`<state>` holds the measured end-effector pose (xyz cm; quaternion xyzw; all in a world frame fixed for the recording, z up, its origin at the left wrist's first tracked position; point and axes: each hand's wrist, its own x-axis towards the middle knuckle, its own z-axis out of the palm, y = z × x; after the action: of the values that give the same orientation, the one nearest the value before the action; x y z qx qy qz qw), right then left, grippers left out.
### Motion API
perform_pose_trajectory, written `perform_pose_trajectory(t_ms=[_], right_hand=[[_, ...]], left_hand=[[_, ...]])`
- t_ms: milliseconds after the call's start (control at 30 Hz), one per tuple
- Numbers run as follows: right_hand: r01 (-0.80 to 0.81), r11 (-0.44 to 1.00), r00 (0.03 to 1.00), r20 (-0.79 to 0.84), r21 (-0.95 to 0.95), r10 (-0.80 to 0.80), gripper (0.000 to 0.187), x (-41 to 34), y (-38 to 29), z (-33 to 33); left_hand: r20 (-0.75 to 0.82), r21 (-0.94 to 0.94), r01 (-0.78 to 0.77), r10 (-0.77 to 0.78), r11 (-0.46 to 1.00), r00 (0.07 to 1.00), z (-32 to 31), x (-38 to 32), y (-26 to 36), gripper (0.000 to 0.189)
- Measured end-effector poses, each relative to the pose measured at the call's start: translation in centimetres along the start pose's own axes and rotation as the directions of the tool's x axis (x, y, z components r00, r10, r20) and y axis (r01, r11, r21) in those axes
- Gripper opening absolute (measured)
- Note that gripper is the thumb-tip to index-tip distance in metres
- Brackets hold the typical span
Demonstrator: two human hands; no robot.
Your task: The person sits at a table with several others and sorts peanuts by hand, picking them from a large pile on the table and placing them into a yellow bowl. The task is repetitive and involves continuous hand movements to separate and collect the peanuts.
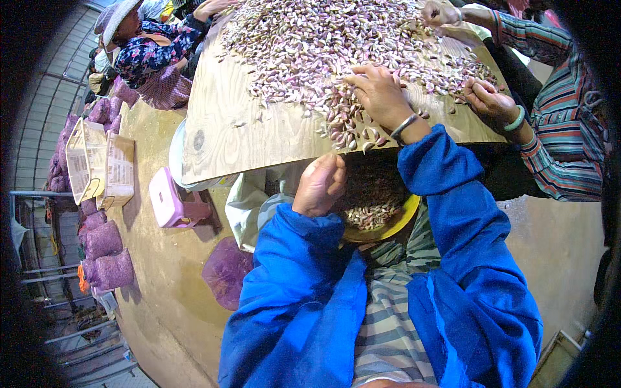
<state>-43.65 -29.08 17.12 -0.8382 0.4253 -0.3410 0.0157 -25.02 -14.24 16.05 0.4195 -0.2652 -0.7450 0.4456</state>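
Note:
A broad pile of purple-white garlic cloves (310, 63) covers much of the wooden tabletop (218, 140). My right hand (381, 94), with a metal bangle at the wrist, rests palm down on the near side of the pile, fingers bent and a little apart. A small tongue of cloves (345, 128) reaches from there to the table's near edge. Just at that edge my left hand (321, 184) is curled, its fingers drawn in; whether it holds a clove is hidden. Below the edge, over my lap, a yellow basin (412, 213) contains more cloves (371, 216), partly in shadow.
At the right, a co-worker's hands (492, 104) are by the pile; another person (155, 53) sits at the far left. A pink plastic stool (174, 199), plastic crates (119, 169), a purple mesh bag (227, 271) and filled mesh sacks (109, 254) stand on the floor.

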Motion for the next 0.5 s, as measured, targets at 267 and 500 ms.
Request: perform_pose_trajectory(t_ms=[267, 500], right_hand=[[0.161, 0.967, 0.944, 0.254, 0.199, -0.21, 0.029, -2.6, -1.7, -1.7], [0.105, 0.847, 0.903, 0.307, 0.522, -0.301, 0.035, -6.2, -4.6, -5.5]], left_hand=[[0.006, -0.009, -0.182, 0.182, 0.983, 0.983, -1.1, 0.4, 0.5, 0.04], [-0.061, 0.038, -0.321, 0.323, 0.946, 0.944, -1.9, 0.3, 0.4, 0.042]])
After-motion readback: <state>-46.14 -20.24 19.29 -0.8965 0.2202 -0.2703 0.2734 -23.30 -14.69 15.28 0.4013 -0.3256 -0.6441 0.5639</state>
